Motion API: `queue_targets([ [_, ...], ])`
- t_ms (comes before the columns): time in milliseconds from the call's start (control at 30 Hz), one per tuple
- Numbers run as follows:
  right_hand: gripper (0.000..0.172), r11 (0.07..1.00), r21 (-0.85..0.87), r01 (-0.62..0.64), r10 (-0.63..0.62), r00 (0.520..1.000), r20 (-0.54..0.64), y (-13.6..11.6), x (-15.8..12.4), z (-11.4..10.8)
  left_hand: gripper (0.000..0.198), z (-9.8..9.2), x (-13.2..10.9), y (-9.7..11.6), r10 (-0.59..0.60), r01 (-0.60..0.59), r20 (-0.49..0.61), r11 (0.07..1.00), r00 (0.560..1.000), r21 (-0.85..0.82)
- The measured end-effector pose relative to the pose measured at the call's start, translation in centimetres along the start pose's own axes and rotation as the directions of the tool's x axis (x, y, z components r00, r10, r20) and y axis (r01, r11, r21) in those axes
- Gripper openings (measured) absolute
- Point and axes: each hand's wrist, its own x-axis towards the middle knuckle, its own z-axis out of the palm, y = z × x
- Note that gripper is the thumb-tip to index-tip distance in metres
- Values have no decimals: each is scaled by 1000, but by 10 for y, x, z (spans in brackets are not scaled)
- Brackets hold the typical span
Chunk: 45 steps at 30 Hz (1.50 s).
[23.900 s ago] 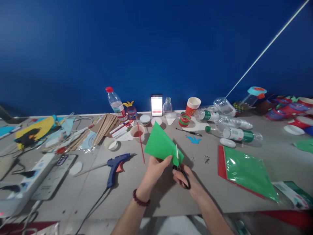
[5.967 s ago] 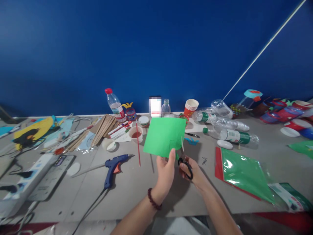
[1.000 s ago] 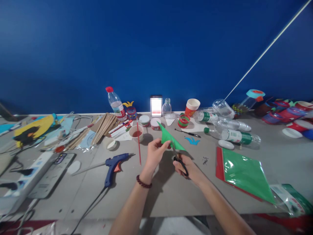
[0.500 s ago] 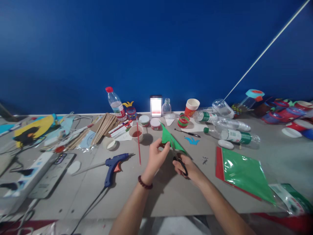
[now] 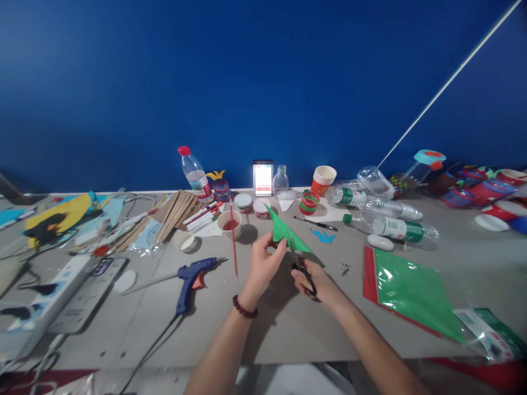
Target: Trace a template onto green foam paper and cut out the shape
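Observation:
My left hand point(image 5: 263, 263) pinches a green sheet of paper point(image 5: 285, 233) held above the grey table point(image 5: 267, 329), seen nearly edge-on as a narrow pointed shape. A bead bracelet point(image 5: 244, 308) circles that wrist. My right hand point(image 5: 317, 280) grips black-handled scissors point(image 5: 303, 270), fingers through the loops, with the blades reaching into the paper's lower edge.
A blue glue gun point(image 5: 191, 277) and a red stick point(image 5: 233, 241) lie to the left. A bag of green and red sheets point(image 5: 411, 291) lies to the right. Paper cups point(image 5: 321, 180), plastic bottles point(image 5: 391, 216), markers point(image 5: 203, 215), wooden sticks point(image 5: 177, 211) and a power strip point(image 5: 45, 307) crowd the back and left.
Over the last seconds the green sheet turned from facing me flat to nearly edge-on. In the last second both hands barely shifted; the scissors stay at the paper's edge.

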Motion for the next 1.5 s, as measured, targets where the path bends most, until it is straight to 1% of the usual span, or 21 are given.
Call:
queue_targets([
  [133,49,1000,-7,10,-10,1000,1,-3,-2,0,12,0,0,2,-22,22,-6,999,1000,-35],
  [267,51,1000,2,-14,14,1000,-2,-6,-2,1,14,1,0,2,1,-1,-9,1000,1000,-2],
  [367,53,1000,2,-9,9,1000,-4,-5,-1,2,15,1,0,2,16,-16,-4,1000,1000,18],
  [500,53,1000,-4,9,-9,1000,-1,-5,-1,2,14,0,0,2,15,-15,-4,1000,1000,10],
  [667,50,1000,-2,-6,6,1000,-10,-7,-2,2,14,1,0,1,14,-14,-6,1000,1000,15],
  [867,52,1000,9,-24,24,1000,-19,-9,-2,2,12,1,-1,1,1,-1,0,1000,1000,2],
  [1167,51,1000,0,-30,30,999,-31,-15,-5,4,13,1,0,3,12,-12,-6,1000,1000,17],
  [1500,53,1000,-16,-20,19,999,-30,-10,-2,3,11,1,-1,5,-1,2,-16,1000,1000,14],
])
